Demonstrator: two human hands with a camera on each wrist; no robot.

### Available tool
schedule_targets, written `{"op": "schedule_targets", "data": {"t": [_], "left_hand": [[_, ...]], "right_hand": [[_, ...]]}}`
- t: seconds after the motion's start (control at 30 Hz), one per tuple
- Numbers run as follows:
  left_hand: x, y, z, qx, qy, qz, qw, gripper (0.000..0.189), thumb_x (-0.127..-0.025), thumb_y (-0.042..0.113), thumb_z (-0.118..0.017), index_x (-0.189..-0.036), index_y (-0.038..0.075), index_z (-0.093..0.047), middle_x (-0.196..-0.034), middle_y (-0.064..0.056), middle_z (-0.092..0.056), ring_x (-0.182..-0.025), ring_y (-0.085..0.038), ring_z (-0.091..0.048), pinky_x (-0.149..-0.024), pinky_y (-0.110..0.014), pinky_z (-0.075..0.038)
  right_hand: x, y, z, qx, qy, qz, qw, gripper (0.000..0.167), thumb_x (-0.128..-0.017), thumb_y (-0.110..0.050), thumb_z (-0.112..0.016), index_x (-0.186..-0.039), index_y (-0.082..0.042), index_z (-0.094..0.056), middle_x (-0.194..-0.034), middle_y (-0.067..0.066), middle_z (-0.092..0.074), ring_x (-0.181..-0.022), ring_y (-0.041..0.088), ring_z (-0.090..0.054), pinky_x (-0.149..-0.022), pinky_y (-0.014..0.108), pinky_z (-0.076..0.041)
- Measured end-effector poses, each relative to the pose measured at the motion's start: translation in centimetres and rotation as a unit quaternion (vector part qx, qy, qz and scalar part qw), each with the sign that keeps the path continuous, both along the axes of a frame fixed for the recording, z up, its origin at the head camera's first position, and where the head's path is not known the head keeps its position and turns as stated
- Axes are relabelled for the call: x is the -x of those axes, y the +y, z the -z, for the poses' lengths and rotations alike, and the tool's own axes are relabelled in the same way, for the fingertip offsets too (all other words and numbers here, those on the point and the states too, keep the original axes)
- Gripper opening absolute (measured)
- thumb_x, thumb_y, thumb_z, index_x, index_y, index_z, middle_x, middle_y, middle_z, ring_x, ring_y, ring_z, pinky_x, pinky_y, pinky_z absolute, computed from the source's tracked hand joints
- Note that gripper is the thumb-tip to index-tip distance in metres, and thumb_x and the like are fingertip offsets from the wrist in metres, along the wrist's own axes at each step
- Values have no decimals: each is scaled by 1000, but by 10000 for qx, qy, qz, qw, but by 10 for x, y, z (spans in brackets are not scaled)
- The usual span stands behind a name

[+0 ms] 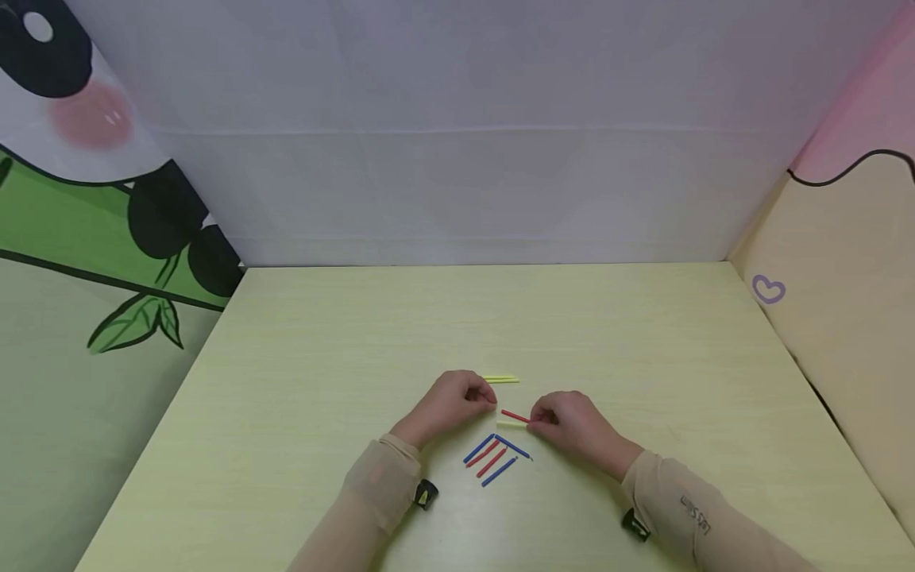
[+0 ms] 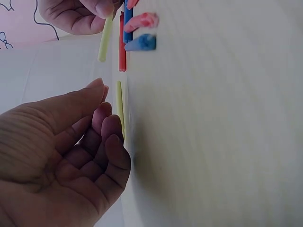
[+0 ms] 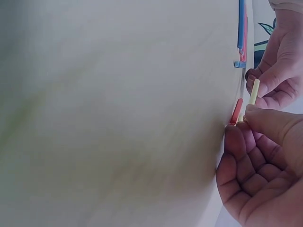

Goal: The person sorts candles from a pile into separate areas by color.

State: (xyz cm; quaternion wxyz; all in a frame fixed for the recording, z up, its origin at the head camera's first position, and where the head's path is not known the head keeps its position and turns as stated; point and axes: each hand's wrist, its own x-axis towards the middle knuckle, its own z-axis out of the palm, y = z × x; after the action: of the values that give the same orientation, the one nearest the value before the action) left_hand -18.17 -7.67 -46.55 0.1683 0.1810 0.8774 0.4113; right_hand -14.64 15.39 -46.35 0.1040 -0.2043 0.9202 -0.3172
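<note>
My right hand (image 1: 575, 425) pinches a thin pale yellow stick (image 3: 254, 92) between thumb and fingertips, its free end pointing toward the left hand. Just beyond it a red stick (image 1: 514, 415) lies on the table, partly covered by the right fingers. My left hand (image 1: 457, 400) hovers near the table with loosely curled fingers and nothing visible between them. Behind the left fingertips lie yellow sticks (image 1: 503, 380). Nearer to me, between the forearms, are blue sticks (image 1: 498, 472) and red sticks (image 1: 491, 462), mostly slanting side by side; another blue stick (image 1: 515, 447) angles the other way.
The pale wooden table (image 1: 322, 334) meets a white wall (image 1: 457, 191) at its far edge. Printed panels stand along both sides, the left panel (image 1: 107, 429) green and the right panel (image 1: 843, 318) peach. Dark wrist cameras sit under both sleeves.
</note>
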Motion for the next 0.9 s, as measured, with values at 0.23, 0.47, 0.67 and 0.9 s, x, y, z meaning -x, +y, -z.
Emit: {"op": "schedule_targets", "data": {"t": [0.23, 0.47, 0.67, 0.9], "left_hand": [[-2, 1, -1, -81, 18, 9, 10000, 3, -88, 9, -72, -87, 11, -73, -80, 8, -64, -74, -8, -55, -72, -24, -47], [-2, 3, 0, -81, -50, -11, 10000, 7, -87, 7, -71, -85, 13, -73, -79, 8, -64, -73, -8, -55, -70, -24, -47], [-2, 4, -1, -50, -80, -28, 10000, 7, -87, 8, -72, -85, 14, -73, -79, 8, -63, -73, -8, -56, -70, -24, -47], [-3, 4, -2, -22, -61, 32, 10000, 5, -89, 13, -71, -87, 8, -73, -79, 8, -63, -74, -8, -55, -71, -24, -47]], "right_hand": [[5, 2, 0, 18, -68, 37, 10000, 10, -85, -15, -75, -79, -15, -69, -69, -11, -57, -65, 7, -50, -63, 24, -45], [6, 3, -3, 152, -106, 64, 9998, 9, -86, -14, -75, -79, -15, -69, -68, -11, -58, -64, 7, -51, -62, 24, -45], [9, 4, -5, 115, -182, 138, 9997, 8, -86, -14, -74, -80, -14, -69, -70, -10, -59, -66, 7, -52, -64, 25, -46], [13, 3, -6, 14, -331, 294, 9990, 8, -86, -15, -75, -80, -15, -69, -71, -9, -59, -67, 9, -52, -65, 27, -46]]}}
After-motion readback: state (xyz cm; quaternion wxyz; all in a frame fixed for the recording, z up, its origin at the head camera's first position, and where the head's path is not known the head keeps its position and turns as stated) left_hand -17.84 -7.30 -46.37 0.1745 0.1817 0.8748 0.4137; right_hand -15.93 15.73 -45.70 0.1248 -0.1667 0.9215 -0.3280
